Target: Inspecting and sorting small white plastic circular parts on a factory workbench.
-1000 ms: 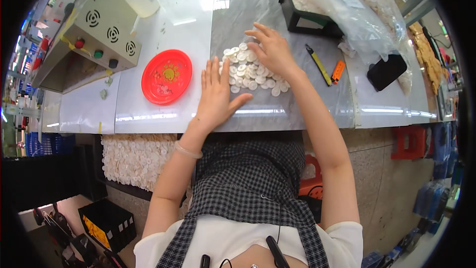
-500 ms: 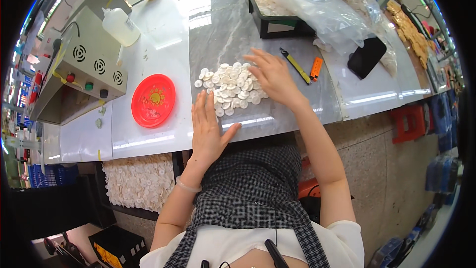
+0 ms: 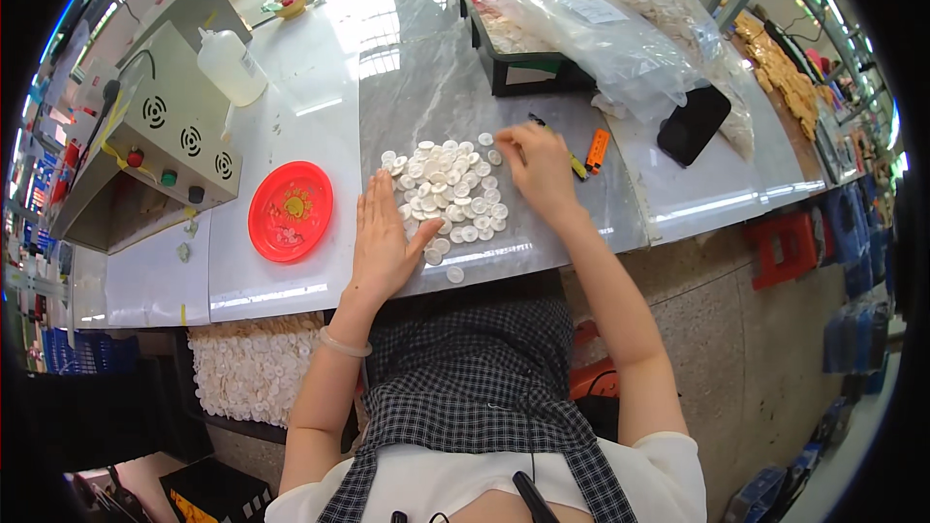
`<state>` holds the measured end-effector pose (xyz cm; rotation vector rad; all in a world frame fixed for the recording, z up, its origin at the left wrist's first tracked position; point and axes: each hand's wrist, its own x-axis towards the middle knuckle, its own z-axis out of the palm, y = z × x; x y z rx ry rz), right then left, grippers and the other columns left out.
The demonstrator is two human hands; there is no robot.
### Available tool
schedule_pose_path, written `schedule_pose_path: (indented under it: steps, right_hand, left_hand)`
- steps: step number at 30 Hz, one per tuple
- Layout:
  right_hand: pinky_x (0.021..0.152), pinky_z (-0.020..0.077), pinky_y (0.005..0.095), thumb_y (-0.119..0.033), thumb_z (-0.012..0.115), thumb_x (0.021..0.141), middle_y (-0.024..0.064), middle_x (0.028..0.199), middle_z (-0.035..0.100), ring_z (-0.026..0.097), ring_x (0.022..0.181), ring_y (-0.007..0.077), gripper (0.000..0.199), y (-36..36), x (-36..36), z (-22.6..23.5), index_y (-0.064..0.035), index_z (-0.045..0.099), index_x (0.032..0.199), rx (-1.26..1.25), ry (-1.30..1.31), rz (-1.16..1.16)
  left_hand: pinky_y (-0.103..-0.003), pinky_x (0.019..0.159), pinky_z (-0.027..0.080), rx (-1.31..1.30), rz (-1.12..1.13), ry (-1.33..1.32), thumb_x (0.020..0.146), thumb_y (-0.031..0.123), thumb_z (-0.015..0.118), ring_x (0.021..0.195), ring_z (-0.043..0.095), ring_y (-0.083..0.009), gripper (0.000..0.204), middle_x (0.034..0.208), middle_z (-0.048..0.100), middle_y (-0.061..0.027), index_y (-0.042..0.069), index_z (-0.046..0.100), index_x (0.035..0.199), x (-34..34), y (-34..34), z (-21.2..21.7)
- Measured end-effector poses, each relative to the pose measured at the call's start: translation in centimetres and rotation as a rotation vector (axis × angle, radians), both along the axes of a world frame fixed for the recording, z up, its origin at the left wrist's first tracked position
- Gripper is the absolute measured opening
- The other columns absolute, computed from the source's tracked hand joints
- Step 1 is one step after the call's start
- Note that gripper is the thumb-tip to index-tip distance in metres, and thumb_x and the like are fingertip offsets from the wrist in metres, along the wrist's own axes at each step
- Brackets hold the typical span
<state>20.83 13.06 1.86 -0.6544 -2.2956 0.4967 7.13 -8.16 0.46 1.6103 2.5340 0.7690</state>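
A loose spread of small white round discs (image 3: 441, 184), which look like buttons, lies on the grey tabletop between my hands. My left hand (image 3: 383, 242) rests flat along the left side of the spread, open, fingers straight and thumb stretched toward the nearest discs. At the far right edge of the spread, my right hand (image 3: 542, 165) is closed with bent fingers. Two discs lie right beside its fingertips; whether anything is pinched in them is hidden. Just beyond that hand is a yellow cutter knife (image 3: 579, 167), partly covered by it.
A red plate (image 3: 291, 211) lies left, near a grey machine (image 3: 179, 136) and a translucent bottle (image 3: 231, 68). At the back right are a black bin (image 3: 523, 77), filled plastic bags (image 3: 601, 34), an orange cutter (image 3: 599, 150) and a black phone (image 3: 695, 124). More discs fill a tray (image 3: 257, 368) under the table.
The discs have spread wider and nearer me, with one now by the front edge. My right hand's fingers have gone from spread to bent. The whole view has shifted slightly.
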Motion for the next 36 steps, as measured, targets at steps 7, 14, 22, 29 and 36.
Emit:
schedule_pose_path:
  steps: [7, 14, 22, 29, 36]
  right_hand:
    - [0.076, 0.0426, 0.0392, -0.017, 0.064, 0.084, 0.0044, 0.082, 0.062, 0.061, 0.078, 0.0255, 0.008, 3.4, -3.1, -0.4, -0.0105, 0.068, 0.087, 0.171, -0.123, 0.124]
    - [0.067, 0.0475, 0.0382, -0.017, 0.064, 0.084, 0.0048, 0.08, 0.061, 0.062, 0.076, 0.0266, 0.008, 3.1, -3.3, -0.2, -0.0092, 0.066, 0.084, 0.278, -0.159, 0.173]
    - [0.06, 0.0491, 0.0324, -0.022, 0.065, 0.088, 0.0061, 0.079, 0.062, 0.063, 0.069, 0.0187, 0.015, 2.0, -2.7, 1.1, -0.0068, 0.066, 0.087, -0.05, 0.014, 0.076]
    - [0.045, 0.0433, 0.0186, -0.025, 0.048, 0.1, 0.0014, 0.093, 0.055, 0.05, 0.073, 0.006, 0.023, -7.8, 2.6, 1.9, -0.0044, 0.054, 0.108, -1.718, 0.569, 0.533]
    - [0.043, 0.0459, 0.0168, -0.025, 0.044, 0.102, 0.0018, 0.094, 0.048, 0.047, 0.073, 0.0066, 0.025, -10.5, 3.2, 0.4, -0.0037, 0.05, 0.112, -1.902, 0.646, 0.687]
  left_hand:
    - [-0.046, 0.108, 0.03, 0.338, -0.024, -0.078, 0.088, 0.029, 0.065, 0.126, 0.042, -0.0394, 0.061, 0.134, 0.046, -0.0238, -0.002, 0.042, 0.135, 1.2, -2.6, 1.8]
    - [-0.032, 0.073, 0.038, 0.353, -0.114, -0.098, 0.065, 0.019, 0.083, 0.08, 0.051, -0.0193, 0.03, 0.085, 0.057, -0.0003, 0.012, 0.069, 0.091, 5.2, -3.7, 1.8]
    - [-0.031, 0.07, 0.038, 0.298, -0.188, -0.037, 0.067, 0.019, 0.081, 0.073, 0.048, -0.0165, 0.021, 0.084, 0.056, 0.0034, 0.013, 0.069, 0.082, 5.5, -2.6, 0.9]
    - [-0.034, 0.068, 0.039, 0.317, -0.218, -0.107, 0.07, 0.016, 0.078, 0.077, 0.054, -0.0196, 0.02, 0.09, 0.061, -0.0009, 0.011, 0.065, 0.084, 5.7, -2.5, 0.2]
    - [-0.032, 0.091, 0.053, 0.548, -0.142, -1.146, 0.089, -0.001, 0.063, 0.107, 0.063, -0.0224, 0.036, 0.103, 0.061, -0.0129, 0.003, 0.042, 0.118, 6.4, -3.2, 1.3]
